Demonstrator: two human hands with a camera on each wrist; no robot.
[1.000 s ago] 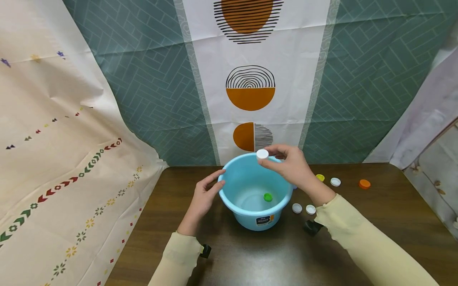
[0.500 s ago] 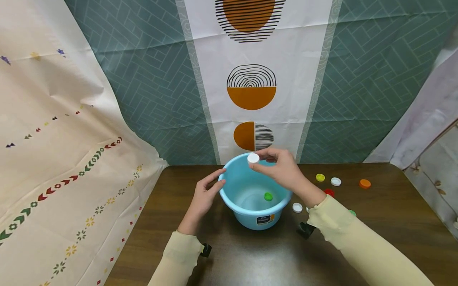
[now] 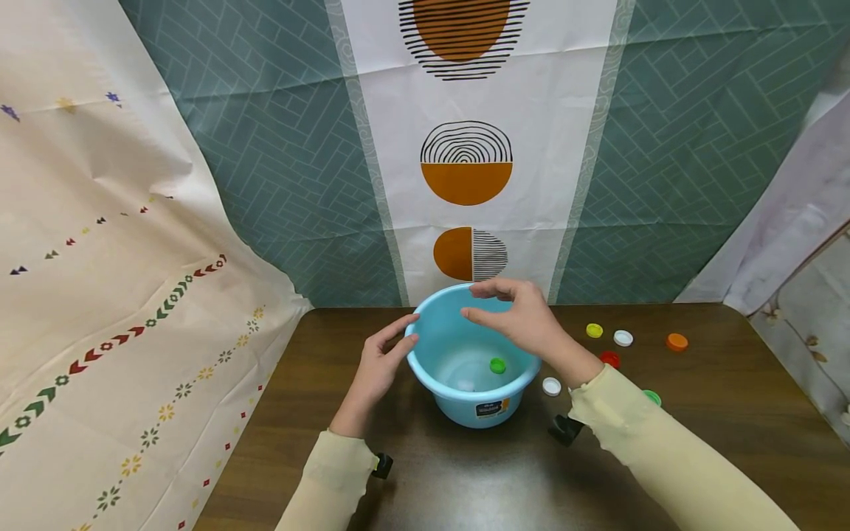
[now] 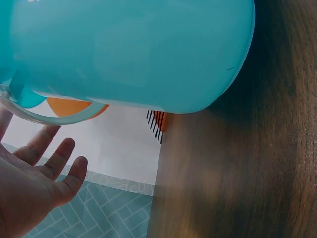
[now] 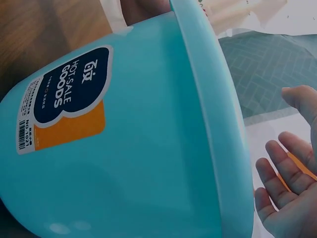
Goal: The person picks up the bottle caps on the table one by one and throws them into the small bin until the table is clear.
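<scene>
A light blue plastic basin (image 3: 488,394) stands on the brown table. My left hand (image 3: 377,365) touches its left rim with thumb and index fingertip. In the left wrist view, the other fingers of that hand (image 4: 42,176) spread loosely below the rim, holding nothing. Over the basin's right side is my right hand (image 3: 521,317), thumb and fingers apart and nothing between them. The right wrist view shows that hand (image 5: 292,183) beyond the rim with its palm bare. A green bottle cap (image 3: 497,366) and a faint white cap (image 3: 467,385) lie on the basin floor.
Right of the basin lie loose caps: a yellow cap (image 3: 594,330), an orange cap (image 3: 676,342), a red cap (image 3: 610,359), a green cap (image 3: 653,397) and several white ones, including a white cap (image 3: 551,386). My right forearm partly covers one. A patterned cloth (image 3: 465,110) hangs behind the table.
My right hand moved a little left over the basin, and its fingers parted. The white cap it pinched dropped onto the basin floor. My left hand stays at the rim.
</scene>
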